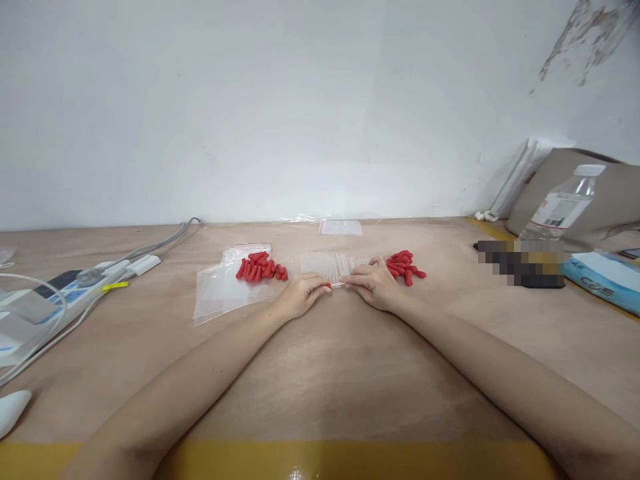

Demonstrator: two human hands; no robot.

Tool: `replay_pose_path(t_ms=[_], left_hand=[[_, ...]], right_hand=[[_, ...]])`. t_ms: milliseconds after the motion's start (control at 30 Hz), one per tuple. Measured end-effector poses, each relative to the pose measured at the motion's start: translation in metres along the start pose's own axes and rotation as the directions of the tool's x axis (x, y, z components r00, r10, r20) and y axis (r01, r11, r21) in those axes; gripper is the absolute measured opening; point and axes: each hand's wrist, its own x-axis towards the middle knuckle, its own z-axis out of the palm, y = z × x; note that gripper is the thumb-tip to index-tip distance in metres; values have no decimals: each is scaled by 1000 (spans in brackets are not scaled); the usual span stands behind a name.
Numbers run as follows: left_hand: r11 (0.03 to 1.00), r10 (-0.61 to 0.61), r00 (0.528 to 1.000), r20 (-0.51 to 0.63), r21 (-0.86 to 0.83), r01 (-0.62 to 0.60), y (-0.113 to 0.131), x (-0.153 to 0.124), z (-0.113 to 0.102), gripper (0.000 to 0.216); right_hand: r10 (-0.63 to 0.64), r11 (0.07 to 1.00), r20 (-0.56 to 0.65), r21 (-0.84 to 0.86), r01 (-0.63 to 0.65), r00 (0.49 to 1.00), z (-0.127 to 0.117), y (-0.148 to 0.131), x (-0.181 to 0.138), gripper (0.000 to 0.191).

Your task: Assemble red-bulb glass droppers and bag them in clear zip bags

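Observation:
My left hand (300, 295) is closed in a pinch on a small red piece (327, 286), mostly hidden by the fingers. Facing it, my right hand (374, 287) has its fingers closed on a thin clear tube (338, 285), whose end meets or nearly meets the red piece. Just beyond both hands, several clear thin tubes (320, 263) lie side by side. A pile of red, rounded, soft-looking pieces (256, 268) rests left of them, on clear plastic bags (215, 297). A second pile of red pieces (404, 265) lies beside my right hand.
On the left are a power strip (83, 290) with cables and a white rounded object (13, 410). A flat clear bag (341, 228) lies by the wall. To the right stand a water bottle (567, 203), a grey-brown bag (540, 177) and a blue tissue pack (603, 283), near a pixelated dark object (520, 262).

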Motion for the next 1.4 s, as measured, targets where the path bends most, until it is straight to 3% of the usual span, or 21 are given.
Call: replay_pose_path(t_ms=[267, 533, 833, 1167, 1400], left_hand=[[998, -41, 999, 2, 44, 41, -2, 1, -1, 19], [996, -85, 986, -144, -4, 85, -5, -1, -2, 19], [987, 64, 993, -103, 152, -48, -3, -1, 2, 20], [967, 161, 987, -26, 203, -152, -1, 0, 3, 20], [949, 197, 979, -46, 260, -178, 2, 3, 3, 22]], right_hand=[[35, 996, -8, -81, -35, 999, 4, -15, 4, 25], [67, 995, -48, -72, -70, 997, 8, -14, 5, 22], [-61, 992, -70, -114, 52, 996, 9, -9, 2, 23], [-110, 990, -77, -100, 102, 991, 7, -15, 5, 28], [-156, 988, -136, -44, 151, 978, 12, -16, 8, 25]])
